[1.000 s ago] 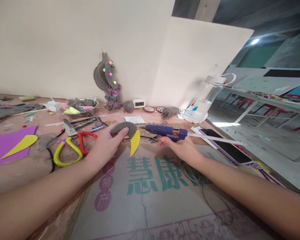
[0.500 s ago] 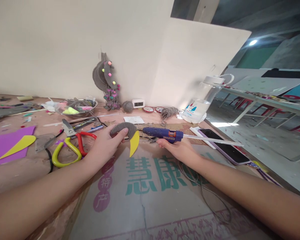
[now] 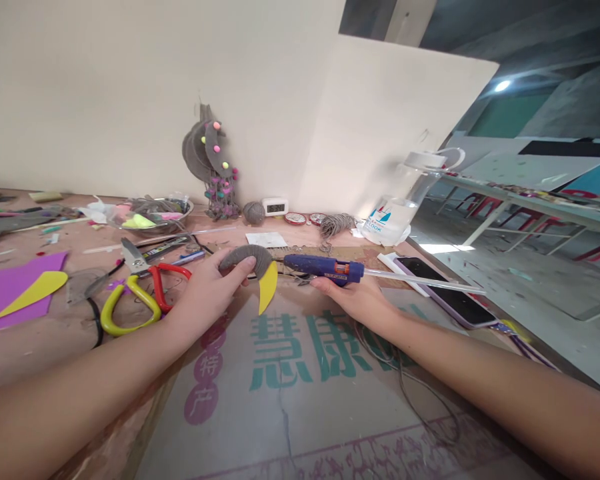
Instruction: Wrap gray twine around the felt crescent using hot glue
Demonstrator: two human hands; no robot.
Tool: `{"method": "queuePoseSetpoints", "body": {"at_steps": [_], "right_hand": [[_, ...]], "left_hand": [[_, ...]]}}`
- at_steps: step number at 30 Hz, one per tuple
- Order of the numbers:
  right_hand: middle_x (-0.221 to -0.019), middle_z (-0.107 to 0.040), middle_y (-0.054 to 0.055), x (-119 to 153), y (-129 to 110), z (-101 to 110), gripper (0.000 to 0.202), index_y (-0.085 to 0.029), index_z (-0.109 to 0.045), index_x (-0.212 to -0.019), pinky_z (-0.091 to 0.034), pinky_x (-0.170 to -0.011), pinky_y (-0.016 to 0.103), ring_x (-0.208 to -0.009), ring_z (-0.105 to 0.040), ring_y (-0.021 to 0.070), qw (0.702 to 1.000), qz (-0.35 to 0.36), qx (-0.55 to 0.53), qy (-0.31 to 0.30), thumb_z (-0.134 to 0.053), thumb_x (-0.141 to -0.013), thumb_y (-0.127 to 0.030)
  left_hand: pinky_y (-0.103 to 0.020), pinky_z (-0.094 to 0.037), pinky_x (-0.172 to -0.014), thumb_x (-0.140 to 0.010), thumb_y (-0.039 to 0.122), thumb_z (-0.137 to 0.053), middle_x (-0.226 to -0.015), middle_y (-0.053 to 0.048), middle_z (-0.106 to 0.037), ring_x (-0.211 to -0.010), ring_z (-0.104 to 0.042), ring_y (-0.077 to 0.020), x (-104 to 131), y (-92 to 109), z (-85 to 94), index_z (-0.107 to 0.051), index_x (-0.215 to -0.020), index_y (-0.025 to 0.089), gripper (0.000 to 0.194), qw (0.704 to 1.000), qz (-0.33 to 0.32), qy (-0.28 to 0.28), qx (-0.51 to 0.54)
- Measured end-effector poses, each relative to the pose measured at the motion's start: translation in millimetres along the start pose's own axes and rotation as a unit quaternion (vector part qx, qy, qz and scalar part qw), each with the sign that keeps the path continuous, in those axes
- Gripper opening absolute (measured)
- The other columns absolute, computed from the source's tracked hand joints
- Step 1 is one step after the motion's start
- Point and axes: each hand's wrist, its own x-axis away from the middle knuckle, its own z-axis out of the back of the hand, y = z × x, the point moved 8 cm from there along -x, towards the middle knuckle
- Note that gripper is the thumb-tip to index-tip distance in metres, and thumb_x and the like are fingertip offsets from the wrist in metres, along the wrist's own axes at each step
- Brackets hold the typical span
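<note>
Between the thumb and fingers of my left hand [image 3: 220,283] is a yellow crescent [image 3: 267,288], its upper part wrapped in grey yarn [image 3: 247,255] and its bare tip pointing down. My right hand [image 3: 357,293] grips a dark blue glue gun [image 3: 324,268]. The gun's nozzle points left at the crescent, close to the wrapped part; whether they touch I cannot tell. A long clear glue stick [image 3: 425,281] sticks out of the gun's back. Grey cord [image 3: 405,380] lies in loose loops below my right hand.
Scissors [image 3: 133,303] with yellow and red handles lie left, beside purple sheet [image 3: 17,290] and a yellow cutout [image 3: 35,293]. Behind stand a bowl [image 3: 153,220], yarn ball [image 3: 253,213], small clock [image 3: 275,207] and bottle [image 3: 397,200]. A phone [image 3: 445,293] lies right.
The view has shifted very slightly. Both hands keep the same hold on the crescent and the glue gun, with no clear movement between them.
</note>
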Motion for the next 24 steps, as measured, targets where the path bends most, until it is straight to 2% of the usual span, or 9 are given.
{"method": "queuePoseSetpoints", "body": {"at_steps": [12,24], "right_hand": [[-0.094,-0.069,0.000,-0.2,1.9,-0.5,0.032,-0.026,-0.067,-0.093,-0.048,-0.083,0.035,-0.094,-0.061,0.0230,1.000,-0.004,0.001,0.000,-0.058,-0.073,-0.049],[-0.091,-0.070,0.000,-1.5,5.4,0.0,0.031,-0.024,-0.068,-0.088,-0.049,-0.080,0.036,-0.091,-0.062,0.0238,1.000,-0.003,0.008,0.006,-0.058,-0.072,-0.049]], "left_hand": [[-0.022,-0.032,-0.048,-0.076,0.042,-0.053,-0.065,0.002,-0.058,-0.052,-0.048,-0.0122,-0.5,0.4,-0.1,-0.062,-0.086,0.020,0.026,1.000,0.002,0.001,0.002],[-0.023,-0.035,-0.051,-0.076,0.043,-0.053,-0.070,0.001,-0.061,-0.059,-0.052,-0.0145,-0.2,2.0,-0.2,-0.063,-0.089,0.020,0.028,1.000,-0.009,0.001,-0.001]]}}
